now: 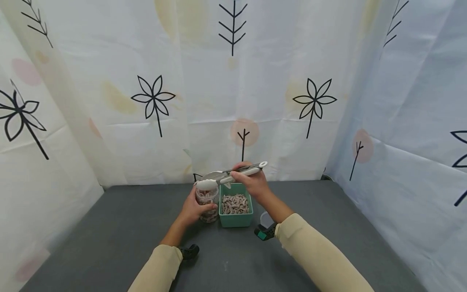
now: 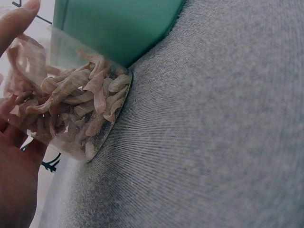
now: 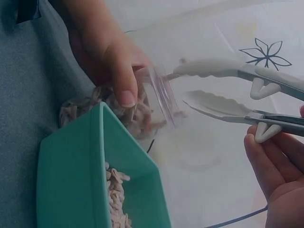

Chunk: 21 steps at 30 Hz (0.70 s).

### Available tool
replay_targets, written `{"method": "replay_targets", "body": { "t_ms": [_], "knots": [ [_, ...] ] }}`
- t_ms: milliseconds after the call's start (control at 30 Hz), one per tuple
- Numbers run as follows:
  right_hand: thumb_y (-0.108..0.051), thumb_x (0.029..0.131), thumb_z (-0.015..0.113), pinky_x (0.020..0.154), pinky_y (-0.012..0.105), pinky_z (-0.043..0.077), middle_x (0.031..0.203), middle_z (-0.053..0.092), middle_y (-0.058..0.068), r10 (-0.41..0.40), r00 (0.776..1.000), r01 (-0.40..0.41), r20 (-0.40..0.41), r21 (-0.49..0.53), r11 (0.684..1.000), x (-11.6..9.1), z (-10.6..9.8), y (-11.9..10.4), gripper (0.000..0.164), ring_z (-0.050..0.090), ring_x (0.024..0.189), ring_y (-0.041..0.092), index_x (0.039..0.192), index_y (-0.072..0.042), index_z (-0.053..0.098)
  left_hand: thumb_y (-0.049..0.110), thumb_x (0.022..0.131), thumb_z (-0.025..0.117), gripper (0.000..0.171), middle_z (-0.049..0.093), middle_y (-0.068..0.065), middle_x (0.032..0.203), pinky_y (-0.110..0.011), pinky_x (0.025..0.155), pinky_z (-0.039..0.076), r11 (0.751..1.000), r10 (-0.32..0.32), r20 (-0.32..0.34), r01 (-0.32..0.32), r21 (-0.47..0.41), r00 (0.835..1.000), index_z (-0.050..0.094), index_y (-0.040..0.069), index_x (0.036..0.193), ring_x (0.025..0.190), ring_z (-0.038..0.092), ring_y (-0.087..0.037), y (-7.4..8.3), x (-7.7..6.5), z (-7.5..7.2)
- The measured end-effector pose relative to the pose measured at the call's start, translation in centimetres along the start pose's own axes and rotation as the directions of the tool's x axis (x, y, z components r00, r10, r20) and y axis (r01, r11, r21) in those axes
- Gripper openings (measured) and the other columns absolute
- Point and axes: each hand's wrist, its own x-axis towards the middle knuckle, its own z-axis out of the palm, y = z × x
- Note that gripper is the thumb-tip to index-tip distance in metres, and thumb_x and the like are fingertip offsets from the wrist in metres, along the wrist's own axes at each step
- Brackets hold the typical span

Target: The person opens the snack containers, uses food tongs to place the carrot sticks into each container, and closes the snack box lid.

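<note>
My left hand [image 1: 191, 211] grips a clear plastic jar [image 1: 208, 215] of pale brownish, twisted dried pieces [image 2: 71, 92], thumb and fingers on either side. The jar stands upright on the table, close beside a green bin [image 1: 236, 221]. My right hand [image 1: 255, 185] holds white-and-grey tongs [image 1: 206, 185] slantwise, their scalloped tips just above the jar's mouth. In the right wrist view, the tips are apart and a piece pokes up at the rim beside them. Similar dried pieces [image 1: 235, 204] lie inside the bin.
A round clear lid [image 1: 266, 219] lies on the dark grey table [image 1: 226, 259], right of the bin and partly behind the right wrist. Patterned white curtains [image 1: 233, 89] enclose the table at the back and sides.
</note>
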Motion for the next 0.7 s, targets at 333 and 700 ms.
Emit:
{"method": "replay_targets", "body": {
  "t_ms": [333, 700],
  "knots": [
    [0.006, 0.089, 0.065, 0.076, 0.039, 0.055, 0.102, 0.062, 0.030, 0.038, 0.999, -0.038, -0.026, 0.013, 0.999, -0.7, -1.0, -2.3, 0.025, 0.067, 0.083, 0.016, 0.108, 0.020, 0.058, 0.012, 0.073, 0.087, 0.088, 0.056, -0.014, 0.128, -0.046, 0.093, 0.043, 0.999, 0.023, 0.011, -0.023, -0.028, 1.000, 0.035, 0.007, 0.144, 0.114, 0.054, -0.030, -0.1, 0.1, 0.0],
    [0.004, 0.090, 0.065, 0.075, 0.035, 0.053, 0.099, 0.060, 0.027, 0.016, 1.000, -0.016, 0.026, 0.015, 1.000, -1.0, 0.0, -2.8, 0.023, 0.064, 0.080, 0.016, 0.106, 0.019, 0.058, 0.015, 0.074, 0.087, 0.088, 0.055, -0.017, 0.124, -0.048, 0.092, 0.044, 1.000, 0.019, 0.004, -0.019, -0.005, 1.000, 0.035, 0.006, 0.144, 0.110, 0.055, -0.031, -0.2, 0.1, 0.0]
  ]
}}
